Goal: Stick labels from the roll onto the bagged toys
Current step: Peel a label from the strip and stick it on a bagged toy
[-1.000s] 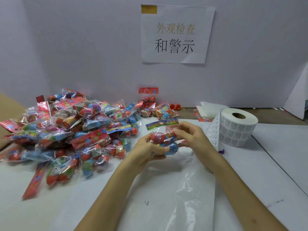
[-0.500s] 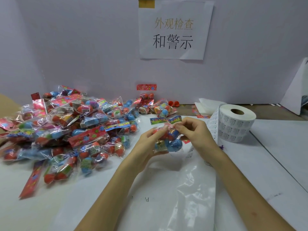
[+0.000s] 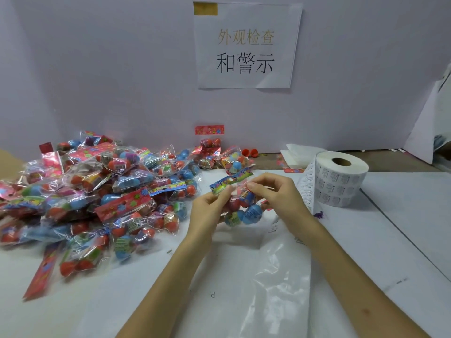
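Below the wall sign [image 3: 246,45] reading 外观检查 和警示, left hand [image 3: 210,211] and right hand [image 3: 275,193] pinch a clear bagged toy [image 3: 244,208] — red and blue balls, bright header — held above the table [image 3: 402,215] between the pile [image 3: 97,191] and label roll [image 3: 341,181].

On the white table [image 3: 402,228], a heap of bagged toys [image 3: 97,196] lies at left. A label roll [image 3: 340,178] stands at right, clear plastic [image 3: 275,289] nearer.

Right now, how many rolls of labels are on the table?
1. The label roll stands on end beyond the right hand, its loose strip trailing toward that hand. Another could be hidden behind the pile of bagged toys.
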Motion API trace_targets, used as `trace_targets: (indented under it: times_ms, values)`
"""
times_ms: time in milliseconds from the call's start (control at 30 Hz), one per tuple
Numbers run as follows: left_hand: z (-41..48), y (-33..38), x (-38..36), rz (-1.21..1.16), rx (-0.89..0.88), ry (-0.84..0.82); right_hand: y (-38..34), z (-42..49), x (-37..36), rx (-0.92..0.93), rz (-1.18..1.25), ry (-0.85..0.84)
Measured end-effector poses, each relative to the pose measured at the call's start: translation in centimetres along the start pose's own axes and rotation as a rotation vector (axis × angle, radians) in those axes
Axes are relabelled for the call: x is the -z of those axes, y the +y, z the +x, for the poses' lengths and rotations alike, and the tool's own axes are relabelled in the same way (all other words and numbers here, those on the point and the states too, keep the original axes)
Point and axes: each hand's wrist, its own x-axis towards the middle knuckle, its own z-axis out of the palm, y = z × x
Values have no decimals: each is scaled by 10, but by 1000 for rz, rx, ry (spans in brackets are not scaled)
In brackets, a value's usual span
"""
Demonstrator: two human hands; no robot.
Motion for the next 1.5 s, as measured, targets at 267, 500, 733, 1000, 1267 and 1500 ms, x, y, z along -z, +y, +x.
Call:
trace_targets:
  times_ms: [267,500,733,1000,1267,1500]
  values:
    - [1,3,6,11,-136,-122,-9,-4,-4,117,-54,105]
    - [-2,0,4,-127,-10,-174,-15,-6,-1,72,238,-137]
    - [1,5,5,-164,65,-125,-7,-1,0,67,31,211]
    - [0,7,7,-196,53,-190,-1,0,-3,-24,80,-28]
    - [0,7,5,-166,69,-162,-1,0,-5,-41,41,-32]
    - [0,10,8,-142,116,-92,-1,0,-3,-57,4,-53]
